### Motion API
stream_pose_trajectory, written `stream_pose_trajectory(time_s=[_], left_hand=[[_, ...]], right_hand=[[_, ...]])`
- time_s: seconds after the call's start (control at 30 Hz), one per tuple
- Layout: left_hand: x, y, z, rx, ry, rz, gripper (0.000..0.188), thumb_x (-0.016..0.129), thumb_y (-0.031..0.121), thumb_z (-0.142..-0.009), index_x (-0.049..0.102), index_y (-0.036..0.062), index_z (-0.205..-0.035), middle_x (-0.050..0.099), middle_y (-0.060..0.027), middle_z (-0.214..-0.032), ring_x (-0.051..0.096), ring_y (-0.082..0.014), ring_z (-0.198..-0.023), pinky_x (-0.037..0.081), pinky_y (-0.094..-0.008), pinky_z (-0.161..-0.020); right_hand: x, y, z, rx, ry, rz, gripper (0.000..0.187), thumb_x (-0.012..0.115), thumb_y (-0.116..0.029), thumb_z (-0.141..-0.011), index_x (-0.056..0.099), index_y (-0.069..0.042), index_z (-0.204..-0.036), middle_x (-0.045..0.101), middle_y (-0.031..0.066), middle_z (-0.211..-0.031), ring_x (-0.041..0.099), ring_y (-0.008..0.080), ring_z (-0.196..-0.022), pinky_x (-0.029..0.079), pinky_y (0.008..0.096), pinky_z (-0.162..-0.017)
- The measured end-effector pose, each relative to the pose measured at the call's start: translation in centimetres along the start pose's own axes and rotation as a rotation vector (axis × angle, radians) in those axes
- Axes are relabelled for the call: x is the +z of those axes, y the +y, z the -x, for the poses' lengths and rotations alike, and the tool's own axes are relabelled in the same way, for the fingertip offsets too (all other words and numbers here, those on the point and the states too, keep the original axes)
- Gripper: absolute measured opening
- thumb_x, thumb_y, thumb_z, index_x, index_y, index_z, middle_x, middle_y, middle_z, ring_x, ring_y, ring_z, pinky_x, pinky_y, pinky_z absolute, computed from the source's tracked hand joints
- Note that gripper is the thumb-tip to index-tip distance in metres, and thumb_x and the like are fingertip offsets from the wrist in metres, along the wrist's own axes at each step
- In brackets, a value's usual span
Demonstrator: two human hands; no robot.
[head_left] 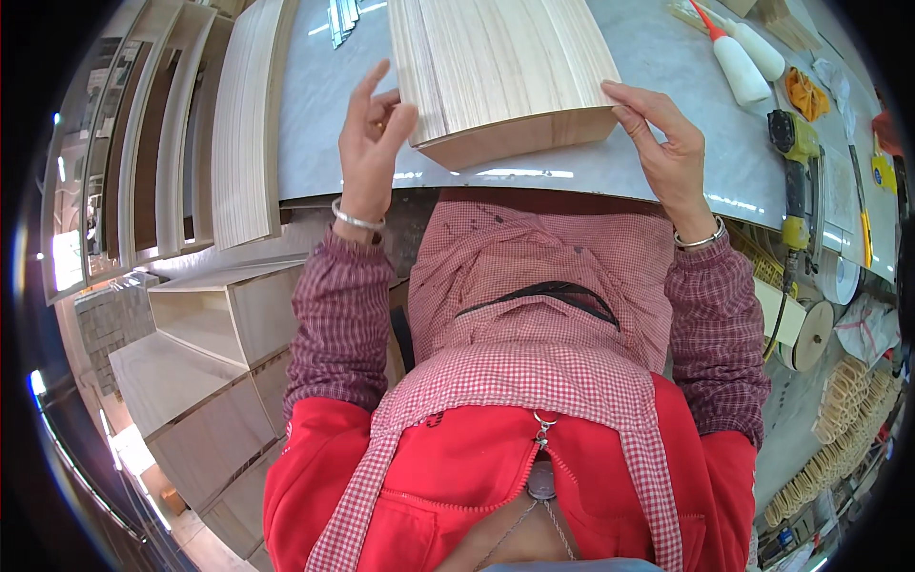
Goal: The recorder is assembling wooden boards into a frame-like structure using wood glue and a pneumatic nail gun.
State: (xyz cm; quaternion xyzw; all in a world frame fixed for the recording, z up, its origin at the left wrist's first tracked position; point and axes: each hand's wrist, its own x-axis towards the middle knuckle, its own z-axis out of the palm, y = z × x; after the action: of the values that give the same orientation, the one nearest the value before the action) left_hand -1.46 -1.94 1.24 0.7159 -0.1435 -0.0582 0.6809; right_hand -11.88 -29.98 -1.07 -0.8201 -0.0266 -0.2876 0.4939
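A pale wooden box (505, 67) with a grained top board and a slanted near side lies on the light grey worktable (319, 143) in front of me. At its left side, my left hand (372, 143) is open, its fingers apart and the thumb close to the box's edge; whether it touches cannot be made out. My right hand (662, 138) pinches the near right corner of the box between thumb and forefinger. The far end of the box is cut off by the picture's top edge.
Left of the box are thin metal strips (341, 21) and upright wooden boards (250, 124). Wooden boxes (195, 377) are stacked below left. To the right lie white glue bottles (739, 71), an orange cloth (807, 95), a yellow-green power drill (793, 138) and a cable reel (810, 336).
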Motion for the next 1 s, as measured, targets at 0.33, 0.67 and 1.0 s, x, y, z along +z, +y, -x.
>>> stream_pose_trajectory(time_s=[0.33,0.67,1.0], left_hand=[[-0.4,-2.4,2.1,0.414,-0.069,-0.357,0.043,0.071,0.005,-0.081,0.061,0.0051,-0.122,0.064,-0.0084,-0.109,0.059,-0.0151,-0.084,0.049,-0.0234,-0.076],[-0.5,-3.0,2.4,0.385,-0.065,-0.317,0.041,0.071,0.004,-0.080,0.063,0.0040,-0.120,0.064,-0.0089,-0.108,0.058,-0.0134,-0.082,0.048,-0.0221,-0.070],[-0.4,-3.0,2.4,0.413,-0.062,-0.365,0.041,0.071,0.004,-0.081,0.063,0.0039,-0.121,0.064,-0.0083,-0.105,0.054,-0.0113,-0.077,0.046,-0.0213,-0.066]], right_hand=[[0.0,0.5,-0.1,0.094,-0.009,-0.161,0.023,0.063,-0.002,-0.086,0.072,-0.010,-0.106,0.070,0.0011,-0.099,0.062,0.0105,-0.083,0.049,0.0196,-0.079],[0.6,0.2,0.8,0.125,0.121,-0.209,0.025,0.064,-0.002,-0.085,0.069,-0.007,-0.109,0.070,0.0014,-0.097,0.063,0.0121,-0.082,0.050,0.0211,-0.078],[1.6,-0.5,2.5,0.137,0.313,-0.007,0.014,0.066,-0.005,-0.083,0.067,-0.001,-0.097,0.070,0.0042,-0.091,0.064,0.0141,-0.078,0.051,0.0231,-0.073]])
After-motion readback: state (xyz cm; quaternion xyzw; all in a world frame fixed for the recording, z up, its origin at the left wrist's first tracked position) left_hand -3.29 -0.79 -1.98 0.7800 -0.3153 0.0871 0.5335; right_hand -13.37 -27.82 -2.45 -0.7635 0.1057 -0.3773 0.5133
